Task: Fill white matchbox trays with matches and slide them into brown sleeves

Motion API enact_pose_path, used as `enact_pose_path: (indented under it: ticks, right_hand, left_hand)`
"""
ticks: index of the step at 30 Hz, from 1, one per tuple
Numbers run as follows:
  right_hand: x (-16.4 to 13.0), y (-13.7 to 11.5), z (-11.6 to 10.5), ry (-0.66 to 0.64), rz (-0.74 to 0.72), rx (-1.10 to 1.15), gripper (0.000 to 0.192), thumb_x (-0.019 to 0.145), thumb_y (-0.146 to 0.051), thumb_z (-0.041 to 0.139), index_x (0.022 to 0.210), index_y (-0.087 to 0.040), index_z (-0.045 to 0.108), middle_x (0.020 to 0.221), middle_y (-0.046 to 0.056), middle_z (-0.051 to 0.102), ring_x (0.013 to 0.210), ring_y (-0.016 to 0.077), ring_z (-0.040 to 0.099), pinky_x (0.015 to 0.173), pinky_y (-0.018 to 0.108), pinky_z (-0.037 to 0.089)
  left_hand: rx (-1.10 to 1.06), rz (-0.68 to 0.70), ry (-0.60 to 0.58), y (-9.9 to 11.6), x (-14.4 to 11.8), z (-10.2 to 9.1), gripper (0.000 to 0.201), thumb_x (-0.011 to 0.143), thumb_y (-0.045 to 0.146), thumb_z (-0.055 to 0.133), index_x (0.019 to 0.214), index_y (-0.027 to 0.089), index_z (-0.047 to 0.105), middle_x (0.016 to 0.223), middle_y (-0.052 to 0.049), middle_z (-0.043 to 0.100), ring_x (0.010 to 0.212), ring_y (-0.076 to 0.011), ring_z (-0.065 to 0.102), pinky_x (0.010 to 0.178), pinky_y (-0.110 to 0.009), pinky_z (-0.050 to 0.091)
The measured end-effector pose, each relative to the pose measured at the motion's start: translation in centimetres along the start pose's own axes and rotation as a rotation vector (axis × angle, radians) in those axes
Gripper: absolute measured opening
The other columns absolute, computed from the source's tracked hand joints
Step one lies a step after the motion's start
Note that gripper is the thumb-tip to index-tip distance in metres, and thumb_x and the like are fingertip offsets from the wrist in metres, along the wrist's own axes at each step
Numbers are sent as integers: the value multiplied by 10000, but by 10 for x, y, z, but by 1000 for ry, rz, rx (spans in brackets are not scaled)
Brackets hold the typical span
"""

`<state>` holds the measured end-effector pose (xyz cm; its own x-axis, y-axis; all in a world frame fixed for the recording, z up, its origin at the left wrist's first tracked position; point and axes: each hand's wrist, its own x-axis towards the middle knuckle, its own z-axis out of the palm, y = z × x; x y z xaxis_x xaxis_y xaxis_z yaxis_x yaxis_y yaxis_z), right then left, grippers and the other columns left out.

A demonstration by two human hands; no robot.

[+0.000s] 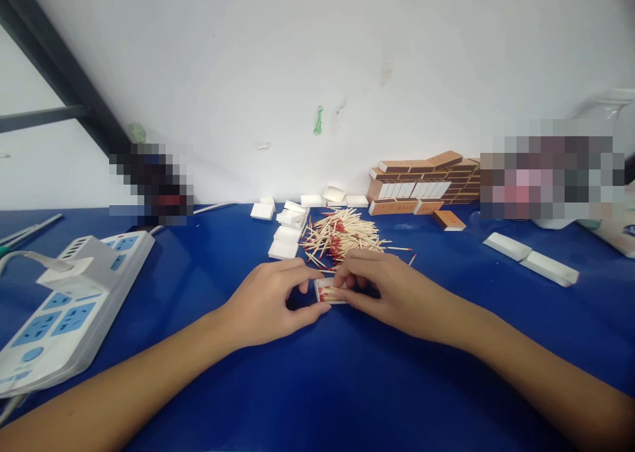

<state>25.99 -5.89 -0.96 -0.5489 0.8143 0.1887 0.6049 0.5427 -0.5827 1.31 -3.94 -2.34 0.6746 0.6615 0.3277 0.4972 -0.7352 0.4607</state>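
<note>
table (327,386): glossy blue, runs back to the wall
power strip (94,333): left, cut off by frame
left hand (270,298): thumb and forefinger pinching matchbox tray (318,293) at its left end
right hand (381,283): fingers bent over tray's right end; can't tell if they grip anything
tray: between both hands, red-tipped matches inside, right part hidden
match heap (344,233): just beyond, partly behind right hand
matchbox stack (411,206): far right, by wall
pixelated patches (550,177): both sides, contents unreadable
wall (278,61): white, scuffed

head view; from above the table (377,386); faces forward, down toward wall (297,61); hands (270,300) near
</note>
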Motion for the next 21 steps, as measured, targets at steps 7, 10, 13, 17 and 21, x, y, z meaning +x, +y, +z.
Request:
enact_pose_path:
  ticks: [7,10,13,17,21]
  right_hand:
    - [3,2,-2,-46,52,123,153,1007,-324,681,905,-213,708,768,-13,647,657,130,544,601,266,404]
    - [3,2,-1,-24,88,165,154,993,-354,704,923,-220,729,760,-16,646,651,132,531,590,264,394]
    - [3,1,1,-11,87,169,180,987,-384,711,909,-224,738,767,-9,647,654,137,530,595,269,400]
    - [0,3,-4,16,14,40,181,1011,-383,673,934,-237,747,852,18,640,718,157,546,644,290,414]
    - [-3,7,-15,-8,-5,-61,131,1011,-331,657,949,-245,733,876,22,634,741,169,548,655,306,401]
  left_hand:
    - [-4,10,-4,-1,-1,0,282,913,357,774,1161,223,750,840,15,662,655,-117,556,631,-259,453]
    - [-1,15,-4,-1,-1,0,291,915,360,775,1170,222,746,852,16,664,657,-114,554,635,-261,452]
    - [0,14,-11,-1,-1,0,281,917,359,773,1167,232,747,856,16,667,662,-116,560,638,-260,453]
    - [-2,13,-7,-2,-1,-1,284,921,358,768,1172,229,745,849,12,665,659,-117,562,636,-260,453]
    - [-6,12,8,-2,-1,-1,286,915,363,774,1160,218,747,847,13,664,649,-115,554,631,-264,447]
